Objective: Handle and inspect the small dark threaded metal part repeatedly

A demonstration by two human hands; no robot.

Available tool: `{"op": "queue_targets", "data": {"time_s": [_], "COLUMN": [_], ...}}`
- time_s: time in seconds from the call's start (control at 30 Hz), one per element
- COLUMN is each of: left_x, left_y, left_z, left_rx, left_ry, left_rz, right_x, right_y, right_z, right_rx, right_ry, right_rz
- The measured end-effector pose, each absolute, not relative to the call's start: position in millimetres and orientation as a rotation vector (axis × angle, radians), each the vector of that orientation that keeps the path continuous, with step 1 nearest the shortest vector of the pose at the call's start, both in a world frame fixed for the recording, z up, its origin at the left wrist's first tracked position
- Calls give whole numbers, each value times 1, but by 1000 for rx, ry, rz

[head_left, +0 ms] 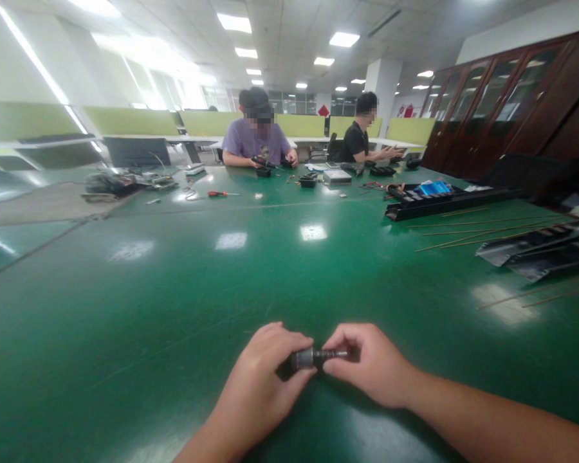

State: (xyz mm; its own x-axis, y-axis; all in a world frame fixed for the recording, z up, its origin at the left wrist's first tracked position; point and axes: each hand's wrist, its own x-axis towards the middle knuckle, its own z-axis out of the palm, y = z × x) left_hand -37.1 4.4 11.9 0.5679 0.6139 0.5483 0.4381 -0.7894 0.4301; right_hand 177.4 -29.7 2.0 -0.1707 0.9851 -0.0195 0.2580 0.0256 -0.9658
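Observation:
A small cylindrical metal part point(303, 359) with a thin dark shaft point(332, 354) lies level between my two hands, low in the view near the middle. My left hand point(270, 370) is closed round the wide grey end, thumb below and fingers above. On the other side, my right hand point(367, 363) pinches the thin shaft between thumb and fingers, and the shaft's pale tip shows inside the grip. Both hands are just over the green table point(174, 308). The back of the wide part is hidden by my left hand.
Across the table sit a person in purple point(255, 138) and a person in black point(357, 138). A red screwdriver point(218, 193), a grey box point(336, 177) and black parts lie at the far side. Black metal channels point(444, 202) and thin rods point(463, 241) are at the right.

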Motion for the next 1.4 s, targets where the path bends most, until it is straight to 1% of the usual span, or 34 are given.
{"op": "queue_targets", "data": {"time_s": [1.4], "left_x": [-50], "left_y": [13], "left_z": [17], "left_rx": [2631], "left_ry": [903], "left_rz": [1056], "right_x": [178], "right_y": [-29], "right_z": [1], "right_rx": [-1310], "right_ry": [-1426], "right_rz": [1210]}}
